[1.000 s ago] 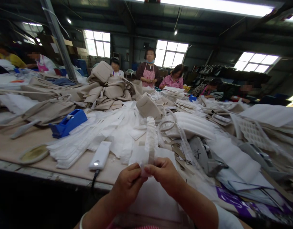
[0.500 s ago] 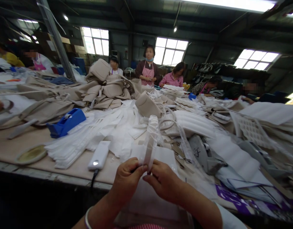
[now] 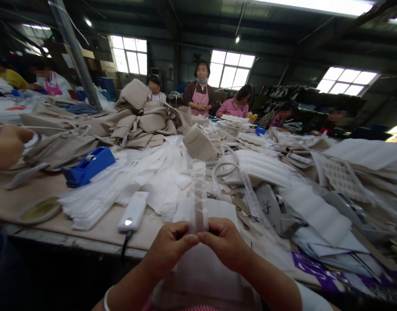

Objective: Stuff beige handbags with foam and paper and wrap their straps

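Observation:
In front of me, my left hand (image 3: 173, 245) and my right hand (image 3: 225, 244) pinch the near end of a taupe strap in a clear plastic sleeve (image 3: 199, 207). Both thumbs meet at that end, their tips almost touching. The sleeve points away from me, its crinkled far end close to a beige bag (image 3: 201, 143). Beneath my hands is a white sheet (image 3: 206, 270), partly over the table's near edge. To the left of my left hand lies a white power bank (image 3: 133, 211) with a black cable plugged in.
A blue tape dispenser (image 3: 88, 166) and a roll of tape (image 3: 39, 210) are on the left. Grey tape dispensers (image 3: 276, 209) and white foam sheets (image 3: 315, 211) fill the right. Beige bags (image 3: 146, 114) pile up behind. At the left edge is another person's hand (image 3: 7, 147); several people work beyond.
The sleeved strap has swung slightly left and now stands straighter. My thumbs have come together at its near end. The other person's hand at left has moved farther into view.

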{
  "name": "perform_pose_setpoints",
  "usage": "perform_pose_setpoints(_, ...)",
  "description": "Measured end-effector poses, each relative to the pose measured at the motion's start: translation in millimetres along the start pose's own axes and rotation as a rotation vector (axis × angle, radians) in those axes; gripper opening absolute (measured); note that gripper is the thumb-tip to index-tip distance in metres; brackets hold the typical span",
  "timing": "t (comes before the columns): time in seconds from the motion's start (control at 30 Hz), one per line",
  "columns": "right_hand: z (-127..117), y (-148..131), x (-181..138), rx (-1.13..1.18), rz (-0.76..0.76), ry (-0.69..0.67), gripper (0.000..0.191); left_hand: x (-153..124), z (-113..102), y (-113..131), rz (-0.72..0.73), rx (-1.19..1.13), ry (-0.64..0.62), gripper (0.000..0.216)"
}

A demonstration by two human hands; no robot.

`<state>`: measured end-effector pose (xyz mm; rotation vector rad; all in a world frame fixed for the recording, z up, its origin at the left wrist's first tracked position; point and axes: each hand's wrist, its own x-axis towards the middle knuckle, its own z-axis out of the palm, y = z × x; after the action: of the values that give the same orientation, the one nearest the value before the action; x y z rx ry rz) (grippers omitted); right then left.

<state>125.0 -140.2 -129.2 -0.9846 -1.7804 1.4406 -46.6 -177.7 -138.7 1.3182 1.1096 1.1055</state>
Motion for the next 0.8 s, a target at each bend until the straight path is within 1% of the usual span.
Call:
perform_pose_setpoints(0.03,2.4,2.3,-1.1,-0.203,-0.143,0.028,0.028,1.0,2.7,0.7,-0.092,-0.098,0.033,0.030)
perform_pose_setpoints(0.07,5.1,5.2,-2.2,-0.386,-0.277,0.060,0.026,1.9,6.2,0.9,-0.149,-0.166,0.082,0.031)
perform_pose_setpoints(0.1,7.5,8.4,-3.3,-0.538,-0.383,0.093,0.024,2.6,9.9,0.7,-0.174,-0.196,0.139,0.030)
perform_pose_setpoints(0.13,9.2,11.3,-4.1,-0.652,-0.453,0.122,0.023,3.0,13.5,0.1,-0.172,-0.197,0.191,0.027)
perform_pose_setpoints(0.17,9.6,13.4,-4.7,-0.721,-0.490,0.137,0.023,3.0,16.4,-0.8,-0.153,-0.186,0.227,0.024)
perform_pose_setpoints(0.2,8.2,14.3,-5.0,-0.741,-0.495,0.131,0.023,2.8,18.1,-1.9,-0.126,-0.166,0.242,0.021)
perform_pose_setpoints(0.23,5.2,13.9,-5.0,-0.706,-0.472,0.102,0.023,2.3,18.7,-3.0,-0.091,-0.137,0.239,0.019)
perform_pose_setpoints(0.27,0.6,12.2,-4.6,-0.612,-0.419,0.045,0.022,1.7,18.0,-4.2,-0.050,-0.093,0.229,0.017)
perform_pose_setpoints(0.33,-10.7,6.7,-3.0,-0.280,-0.228,-0.107,0.027,0.5,14.2,-6.7,0.077,0.039,0.184,0.015)
perform_pose_setpoints(0.4,-19.8,1.1,-0.6,0.113,0.009,-0.214,0.038,-0.6,9.6,-9.7,0.246,0.190,0.113,0.016)
perform_pose_setpoints(0.47,-22.2,-2.4,2.0,0.396,0.195,-0.229,0.042,-1.6,6.2,-12.9,0.385,0.299,0.038,0.017)
perform_pose_setpoints(0.53,-18.2,-3.8,4.3,0.545,0.309,-0.177,0.039,-2.9,4.2,-14.9,0.433,0.328,0.008,0.018)
perform_pose_setpoints(0.6,-11.2,-3.8,5.7,0.592,0.368,-0.111,0.036,-3.9,2.7,-14.6,0.382,0.283,0.012,0.016)
perform_pose_setpoints(0.63,-7.8,-3.5,5.8,0.562,0.362,-0.087,0.034,-4.0,1.9,-13.5,0.319,0.230,0.010,0.014)
perform_pose_setpoints(0.67,-4.7,-2.8,5.4,0.478,0.318,-0.064,0.031,-3.8,1.3,-12.1,0.231,0.148,0.000,0.014)
perform_pose_setpoints(0.7,-2.0,-1.6,4.7,0.341,0.239,-0.036,0.029,-3.0,0.9,-10.8,0.124,0.041,-0.019,0.018)
perform_pose_setpoints(0.73,0.4,-0.1,3.6,0.167,0.128,-0.004,0.027,-1.7,0.8,-9.7,0.009,-0.085,-0.031,0.024)
perform_pose_setpoints(0.8,4.2,3.8,1.0,-0.205,-0.148,0.050,0.026,2.0,2.0,-9.3,-0.192,-0.339,0.000,0.032)
